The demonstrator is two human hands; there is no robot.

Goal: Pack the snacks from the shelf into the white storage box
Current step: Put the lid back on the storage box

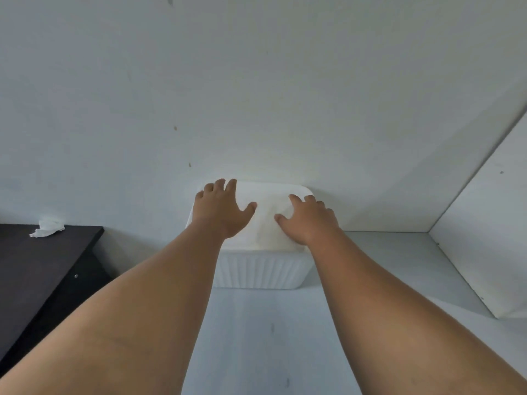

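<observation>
Head view: nearest, at 6 o'clock, lies the pale surface point(271, 337), with two bare forearms point(142, 309) reaching over it from the lower corners toward the centre. At 9 o'clock stands a dark cabinet point(42, 266), and a crumpled tissue point(47, 227) sits on its far end.

Further out, at the centre, the white storage box point(256, 269) sits on the surface with its ribbed front wall toward the person and its back close to the wall point(256, 95). Its lid point(268, 218) is on. The left hand point(221, 210) lies on the lid's 9 o'clock side, fingers spread and straight, the tips reaching the far left corner. The right hand point(306, 220) rests on the 3 o'clock side, fingers apart and slightly bent, palm down. The hands are apart, with a bare strip of lid between them; neither grips anything, both lie open on the lid. So the box is directly under the hands, touching both.

At 3 o'clock a white panel point(484, 223) leans or stands along the surface's edge.

No snacks and no shelf are visible, and the box's inside is hidden. I judge the hands are either pressing the lid shut after packing or about to lift it before packing starts; which one cannot be told here.
</observation>
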